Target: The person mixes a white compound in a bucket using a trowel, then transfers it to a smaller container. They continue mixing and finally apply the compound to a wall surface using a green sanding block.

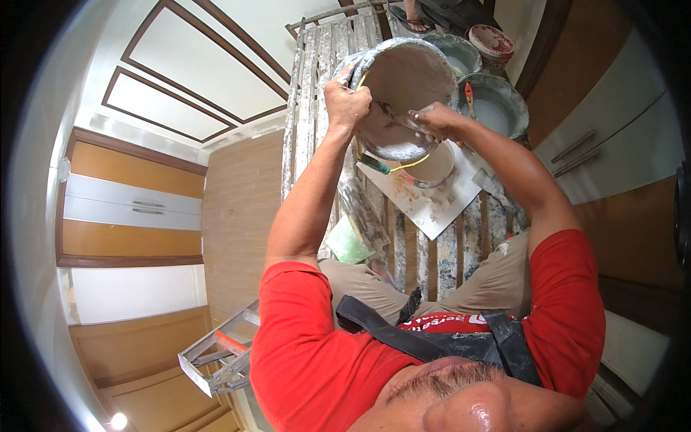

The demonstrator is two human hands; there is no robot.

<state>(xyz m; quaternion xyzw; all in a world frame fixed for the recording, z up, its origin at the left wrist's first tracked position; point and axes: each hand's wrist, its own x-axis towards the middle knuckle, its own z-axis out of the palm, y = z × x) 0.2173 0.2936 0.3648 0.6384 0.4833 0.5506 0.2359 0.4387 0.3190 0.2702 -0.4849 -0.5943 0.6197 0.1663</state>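
Note:
A large putty-smeared bucket (425, 68) is tilted so its mouth faces me, with pale pinkish-grey residue over its inner wall. My left hand (347, 101) grips its rim on the left side. Inside the mouth, my right hand (435, 122) is closed around a small tool with a dirty blade, apparently a putty knife (392, 121); its handle is mostly hidden by my fingers. The bucket's yellow wire handle (414, 164) with a green grip hangs below the rim. Just under it, a smaller round tub (433, 169) sits on a stained white board (432, 216).
Slatted paint-splattered planks (306, 108) carry everything. At right stand a bucket of whitish liquid (497, 108) with a red-handled paintbrush (469, 99), another bucket (461, 52) and a red-stained pail (491, 43). A green-white sheet (349, 241) lies near my leg. Another person's sandalled foot (415, 20) shows behind; a ladder (219, 356) stands left.

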